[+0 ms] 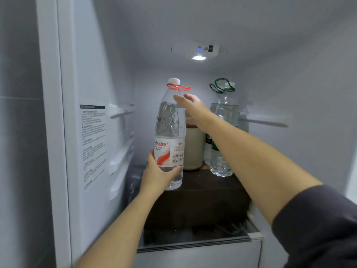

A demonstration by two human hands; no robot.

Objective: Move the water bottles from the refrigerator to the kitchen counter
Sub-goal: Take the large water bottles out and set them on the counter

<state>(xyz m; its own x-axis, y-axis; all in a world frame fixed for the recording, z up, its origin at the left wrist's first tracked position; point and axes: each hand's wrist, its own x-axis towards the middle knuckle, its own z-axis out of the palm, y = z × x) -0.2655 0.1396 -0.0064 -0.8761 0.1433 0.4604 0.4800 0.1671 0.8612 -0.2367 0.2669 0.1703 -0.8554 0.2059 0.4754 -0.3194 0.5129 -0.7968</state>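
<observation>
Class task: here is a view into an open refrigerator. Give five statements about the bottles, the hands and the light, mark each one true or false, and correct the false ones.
1. The left hand grips the red-labelled bottle near its base. True.
2. The red-labelled bottle has no cap. False: a white cap sits on it.
3. The green-handled bottle stands to the right of the red-labelled bottle. True.
4. The right hand holds the green-handled bottle. False: its fingers are straight, up by the top part of the red-labelled bottle.
5. The refrigerator light is off. False: it is lit.
</observation>
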